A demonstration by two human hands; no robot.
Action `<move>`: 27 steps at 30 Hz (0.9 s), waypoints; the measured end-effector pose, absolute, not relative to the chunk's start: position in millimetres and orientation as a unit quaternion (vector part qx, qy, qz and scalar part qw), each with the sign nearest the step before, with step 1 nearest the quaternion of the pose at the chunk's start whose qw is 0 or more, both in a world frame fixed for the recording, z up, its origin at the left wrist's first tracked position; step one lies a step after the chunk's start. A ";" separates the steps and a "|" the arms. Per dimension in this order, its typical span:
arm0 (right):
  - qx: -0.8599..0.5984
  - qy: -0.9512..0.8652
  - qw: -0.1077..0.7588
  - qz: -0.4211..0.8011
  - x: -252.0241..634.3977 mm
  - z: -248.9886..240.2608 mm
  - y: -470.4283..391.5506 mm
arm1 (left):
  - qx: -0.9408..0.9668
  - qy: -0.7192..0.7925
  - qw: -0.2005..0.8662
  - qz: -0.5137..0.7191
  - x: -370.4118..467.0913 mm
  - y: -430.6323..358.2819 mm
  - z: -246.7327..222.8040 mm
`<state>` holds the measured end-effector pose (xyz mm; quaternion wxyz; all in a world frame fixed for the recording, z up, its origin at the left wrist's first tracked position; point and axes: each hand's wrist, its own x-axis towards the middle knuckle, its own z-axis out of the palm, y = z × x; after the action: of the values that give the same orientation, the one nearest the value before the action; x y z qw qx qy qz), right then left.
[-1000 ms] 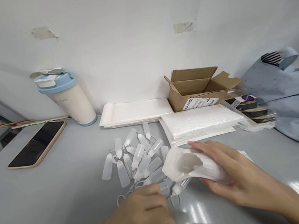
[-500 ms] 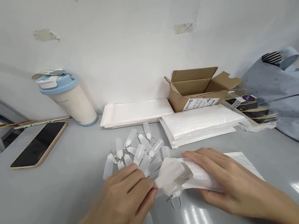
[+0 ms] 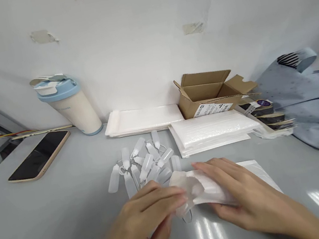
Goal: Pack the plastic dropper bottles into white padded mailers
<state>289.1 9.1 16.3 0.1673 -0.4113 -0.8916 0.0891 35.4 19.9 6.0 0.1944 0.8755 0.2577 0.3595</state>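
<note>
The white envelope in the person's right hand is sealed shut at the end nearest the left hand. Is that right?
Not quite: the head view shows the white envelope open at the end nearest the left hand, not sealed shut. The right hand does hold it.
</note>
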 end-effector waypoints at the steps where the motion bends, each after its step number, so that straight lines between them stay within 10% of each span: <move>1: -0.417 -0.889 0.170 0.081 291.1 16.8 9.3 | 0.874 0.256 0.203 0.359 34.6 20.0 7.3; 21: -0.461 -0.861 0.208 0.056 304.8 21.1 11.6 | 0.929 0.274 0.062 0.240 51.2 9.6 -32.4; 27: -0.471 -0.858 0.197 0.060 307.0 20.6 12.6 | 0.881 0.281 0.231 0.303 45.3 10.6 -2.4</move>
<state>307.0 12.6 20.6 0.1966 -0.4708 -0.8579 0.0602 45.3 10.6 -2.4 0.2314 0.8807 0.2812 0.3027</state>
